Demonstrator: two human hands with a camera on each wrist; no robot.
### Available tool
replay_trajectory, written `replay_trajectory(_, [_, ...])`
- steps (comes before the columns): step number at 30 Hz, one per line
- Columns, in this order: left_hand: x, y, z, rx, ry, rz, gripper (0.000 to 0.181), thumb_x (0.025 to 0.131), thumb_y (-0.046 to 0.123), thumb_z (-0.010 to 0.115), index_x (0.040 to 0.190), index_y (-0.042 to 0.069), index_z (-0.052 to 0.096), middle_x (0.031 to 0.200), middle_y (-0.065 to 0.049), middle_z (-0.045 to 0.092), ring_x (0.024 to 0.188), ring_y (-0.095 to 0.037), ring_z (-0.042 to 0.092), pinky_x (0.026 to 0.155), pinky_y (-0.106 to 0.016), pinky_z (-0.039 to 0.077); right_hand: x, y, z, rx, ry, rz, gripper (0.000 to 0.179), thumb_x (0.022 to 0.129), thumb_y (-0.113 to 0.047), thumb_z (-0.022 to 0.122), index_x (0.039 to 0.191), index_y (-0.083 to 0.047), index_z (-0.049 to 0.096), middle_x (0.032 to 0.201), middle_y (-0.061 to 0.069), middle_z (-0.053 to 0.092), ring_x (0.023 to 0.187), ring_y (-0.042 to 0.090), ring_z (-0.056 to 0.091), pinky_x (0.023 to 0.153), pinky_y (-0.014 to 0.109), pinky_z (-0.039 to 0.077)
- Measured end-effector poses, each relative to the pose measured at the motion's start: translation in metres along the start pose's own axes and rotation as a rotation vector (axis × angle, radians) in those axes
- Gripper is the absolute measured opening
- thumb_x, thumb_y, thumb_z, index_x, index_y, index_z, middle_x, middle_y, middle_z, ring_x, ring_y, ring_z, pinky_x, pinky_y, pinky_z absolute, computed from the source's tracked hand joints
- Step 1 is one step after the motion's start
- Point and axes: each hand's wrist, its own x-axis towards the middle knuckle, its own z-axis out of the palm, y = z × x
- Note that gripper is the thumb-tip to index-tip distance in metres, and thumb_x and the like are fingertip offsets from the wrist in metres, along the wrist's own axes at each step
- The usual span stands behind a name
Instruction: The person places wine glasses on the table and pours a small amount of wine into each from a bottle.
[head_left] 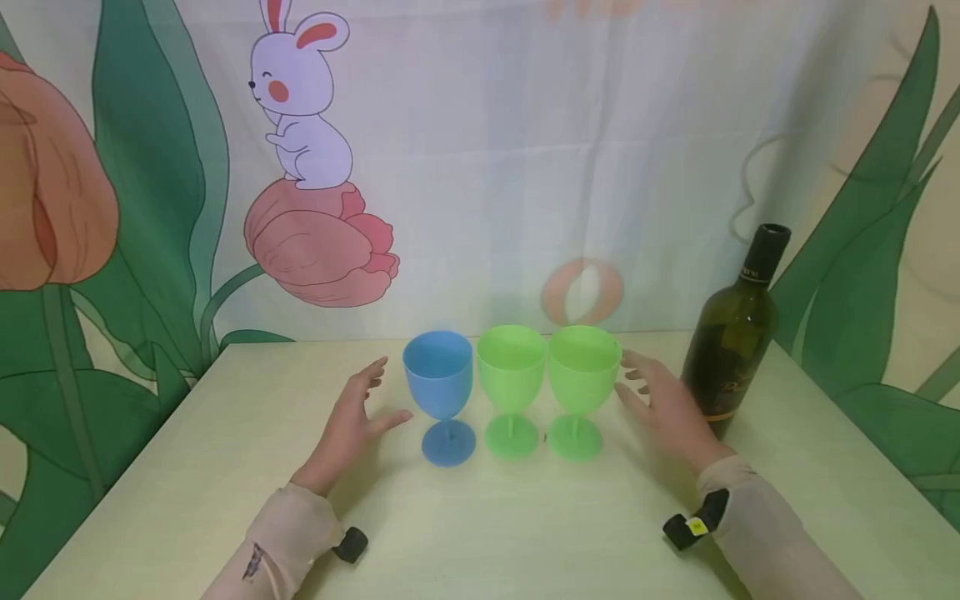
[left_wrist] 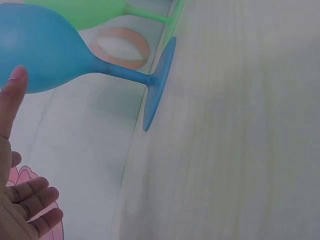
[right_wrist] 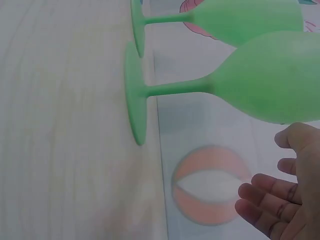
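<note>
Three plastic goblets stand upright in a row on the table: a blue goblet [head_left: 442, 383] at the left, a green goblet [head_left: 512, 375] in the middle and another green goblet [head_left: 583, 375] at the right. My left hand [head_left: 351, 421] is just left of the blue one, fingers loosely spread and holding nothing. Beside the right-hand green goblet is my right hand [head_left: 663, 408], thumb and fingers apart, its grasp vacant. In the right wrist view the thumb lies close to that goblet's bowl [right_wrist: 270, 77]; whether it touches, I cannot tell.
A dark wine bottle [head_left: 731, 333] stands behind and right of my right hand, its lower part partly hidden by it. Beyond the pale table [head_left: 480, 533] hangs a printed cloth [head_left: 480, 167] with a rabbit and tulips. Each wrist wears a small black camera.
</note>
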Motion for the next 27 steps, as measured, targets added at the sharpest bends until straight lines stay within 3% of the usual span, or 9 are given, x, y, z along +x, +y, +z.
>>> replay_trajectory(5, [0.0, 0.002, -0.003, -0.127, 0.07, 0.004, 0.078, 0.082, 0.018, 0.076, 0.146, 0.007, 0.033, 0.136, -0.02, 0.05, 0.122, -0.036, 0.051, 0.104, -0.051, 0.043, 0.001, -0.009, -0.007, 0.031, 0.068, -0.023, 0.047, 0.1, -0.022, 0.05, 0.142, -0.003, 0.041, 0.128, 0.021, 0.057, 0.107, 0.036, 0.06, 0.084, 0.051, 0.053])
replay_trajectory(11, [0.0, 0.007, -0.003, -0.267, 0.119, -0.039, 0.066, 0.087, 0.019, 0.072, 0.143, 0.008, 0.038, 0.129, -0.017, 0.055, 0.117, -0.031, 0.054, 0.102, -0.046, 0.043, 0.0, -0.019, -0.016, 0.056, 0.133, -0.017, 0.044, 0.1, -0.023, 0.05, 0.139, -0.004, 0.045, 0.119, 0.02, 0.063, 0.103, 0.034, 0.062, 0.08, 0.048, 0.053])
replay_trajectory(14, [-0.002, 0.013, -0.003, -0.314, 0.153, -0.061, 0.061, 0.088, 0.021, 0.07, 0.141, 0.009, 0.041, 0.127, -0.015, 0.056, 0.114, -0.029, 0.056, 0.1, -0.042, 0.044, 0.0, -0.024, -0.019, 0.06, 0.155, -0.003, 0.043, 0.1, -0.026, 0.05, 0.137, -0.004, 0.047, 0.116, 0.019, 0.065, 0.102, 0.032, 0.063, 0.079, 0.042, 0.053])
replay_trajectory(18, [-0.004, 0.022, -0.004, -0.371, 0.232, -0.076, 0.054, 0.089, 0.022, 0.069, 0.136, 0.01, 0.047, 0.121, -0.012, 0.059, 0.106, -0.021, 0.058, 0.093, -0.027, 0.045, -0.002, -0.029, -0.025, 0.072, 0.191, 0.009, 0.043, 0.1, -0.03, 0.05, 0.135, -0.006, 0.049, 0.11, 0.016, 0.067, 0.093, 0.027, 0.064, 0.074, 0.029, 0.051])
replay_trajectory(22, [-0.007, 0.033, -0.003, -0.417, 0.327, -0.054, 0.048, 0.088, 0.019, 0.07, 0.131, 0.01, 0.051, 0.115, -0.011, 0.06, 0.096, -0.01, 0.057, 0.084, -0.015, 0.045, -0.006, -0.034, -0.033, 0.081, 0.231, -0.002, 0.041, 0.099, -0.03, 0.052, 0.131, -0.006, 0.053, 0.103, 0.014, 0.069, 0.08, 0.016, 0.063, 0.067, 0.02, 0.05])
replay_trajectory(27, [-0.013, 0.05, 0.0, -0.45, 0.42, 0.024, 0.047, 0.085, 0.012, 0.073, 0.127, 0.005, 0.054, 0.109, -0.014, 0.06, 0.094, -0.012, 0.055, 0.082, -0.018, 0.045, -0.011, -0.041, -0.045, 0.074, 0.252, -0.011, 0.039, 0.098, -0.028, 0.055, 0.13, -0.005, 0.053, 0.1, 0.014, 0.07, 0.074, -0.006, 0.054, 0.065, 0.015, 0.048])
